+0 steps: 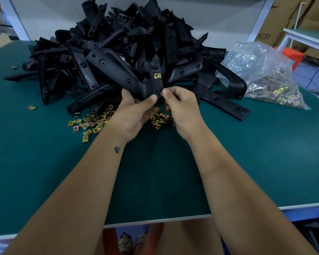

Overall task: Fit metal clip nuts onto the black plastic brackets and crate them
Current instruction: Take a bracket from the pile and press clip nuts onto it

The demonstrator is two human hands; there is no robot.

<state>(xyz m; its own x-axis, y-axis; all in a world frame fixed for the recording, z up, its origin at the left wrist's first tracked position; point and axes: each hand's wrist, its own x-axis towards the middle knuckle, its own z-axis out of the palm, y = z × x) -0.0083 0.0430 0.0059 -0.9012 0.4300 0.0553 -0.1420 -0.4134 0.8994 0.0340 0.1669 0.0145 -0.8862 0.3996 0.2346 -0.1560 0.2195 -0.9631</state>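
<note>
Black plastic bracket [145,85] held above green table [44,162], one brass-coloured metal clip nut [156,76] already seated. Left hand [134,109] grips its lower end; right hand [180,105] pinches second clip nut [162,93] at its edge. Loose nuts [92,122] beneath, bracket pile [118,43] behind.

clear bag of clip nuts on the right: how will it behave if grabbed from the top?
The clear bag looks like thin, crinkled film, so probably floppy with no fixed shape. The clip nuts inside have pooled low at its near end, so it is likely bottom-heavy and would sag. Many sharp metal edges could perhaps puncture the film.
</note>
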